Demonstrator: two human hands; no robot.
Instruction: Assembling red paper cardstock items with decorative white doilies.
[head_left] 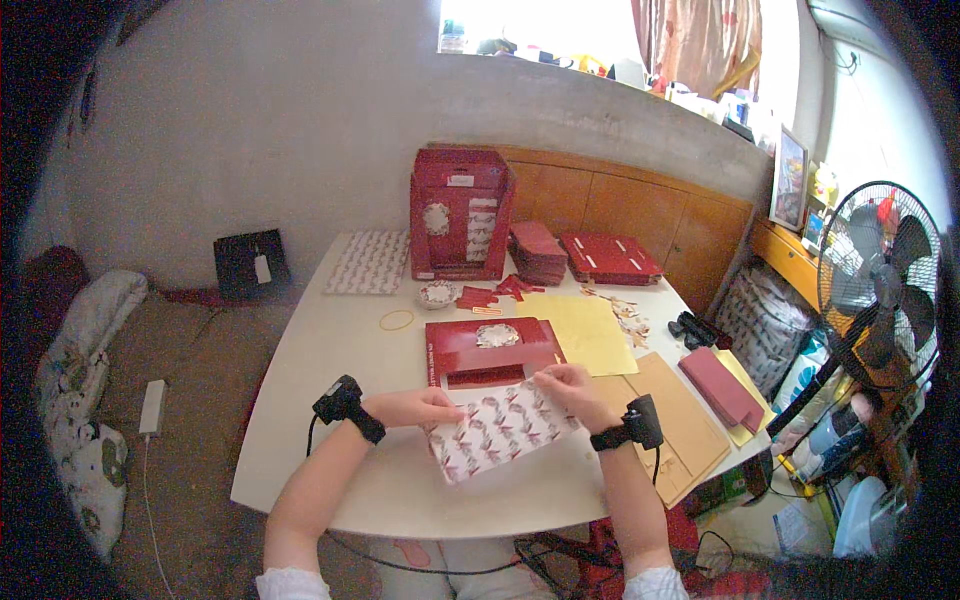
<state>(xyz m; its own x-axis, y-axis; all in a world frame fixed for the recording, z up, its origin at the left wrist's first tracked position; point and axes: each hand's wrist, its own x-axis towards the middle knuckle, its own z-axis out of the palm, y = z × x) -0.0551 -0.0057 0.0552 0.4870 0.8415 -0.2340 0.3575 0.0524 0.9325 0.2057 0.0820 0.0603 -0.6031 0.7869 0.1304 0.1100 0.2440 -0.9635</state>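
Observation:
A white sheet of paper [503, 432] with a dark red leaf pattern is stretched between my hands above the near part of the table. My left hand [422, 407] pinches its upper left corner. The upper right corner is pinched by my right hand [567, 388]. Just beyond the sheet lies a dark red cardboard piece [452, 350] with a white ornate label [497, 336] and a cut-out window, its near edge partly covered by the sheet. Black devices are strapped to both my wrists.
At the back stand a red display box [428, 180], a stack of red cards [537, 255] and flat red boxes [612, 257]. More patterned sheets [368, 262] lie at the far left. Yellow paper [590, 330] and brown cardboard [680, 440] lie right; a fan [882, 285] stands beyond.

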